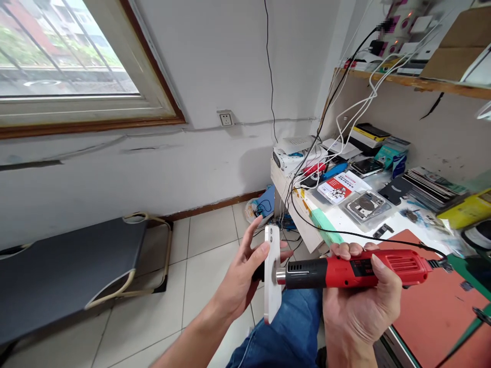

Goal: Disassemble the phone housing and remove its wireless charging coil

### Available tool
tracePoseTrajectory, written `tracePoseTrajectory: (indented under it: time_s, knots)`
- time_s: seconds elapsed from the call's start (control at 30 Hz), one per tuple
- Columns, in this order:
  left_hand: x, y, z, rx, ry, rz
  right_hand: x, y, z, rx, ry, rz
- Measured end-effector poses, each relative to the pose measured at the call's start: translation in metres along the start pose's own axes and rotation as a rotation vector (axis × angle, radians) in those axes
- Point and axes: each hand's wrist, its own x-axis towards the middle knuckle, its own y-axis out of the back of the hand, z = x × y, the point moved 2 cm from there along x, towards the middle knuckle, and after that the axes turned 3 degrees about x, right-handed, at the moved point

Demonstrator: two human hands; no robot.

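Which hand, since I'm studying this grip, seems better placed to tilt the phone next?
Probably the left hand: it holds the white phone, while the right hand grips the red heat gun.

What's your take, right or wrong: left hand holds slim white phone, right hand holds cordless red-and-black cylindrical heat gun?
Not cordless: head view shows a black cable on the red-and-black heat gun. Left hand holds the white phone, right hand the gun.
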Motion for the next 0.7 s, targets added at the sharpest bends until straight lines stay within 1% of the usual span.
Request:
tracePoseTrajectory:
  time_s: [0.13,0.37,0.43,0.5,0.6,0.7]
  knots:
    - [0.0,0.0,-0.001,-0.013,0.003,0.002,-0.002,-0.006,-0.005,0.013,0.033,-0.036]
    - [0.0,-0.001,0.0,0.006,0.004,-0.005,0.004,0.015,0.0,-0.032,0.016,-0.015]
    - [-0.001,-0.003,0.0,0.004,0.008,-0.012,0.005,0.018,0.0,-0.029,0.02,-0.001]
    - [-0.001,-0.004,0.0,0.003,0.013,-0.015,0.004,0.015,-0.002,-0.026,0.018,0.007]
    - [-0.001,-0.004,-0.001,0.002,0.013,-0.016,0.002,0.005,-0.006,-0.005,0.014,0.01]
    - [0.0,-0.004,-0.003,-0.01,0.009,-0.02,0.0,-0.005,-0.009,0.026,0.055,-0.009]
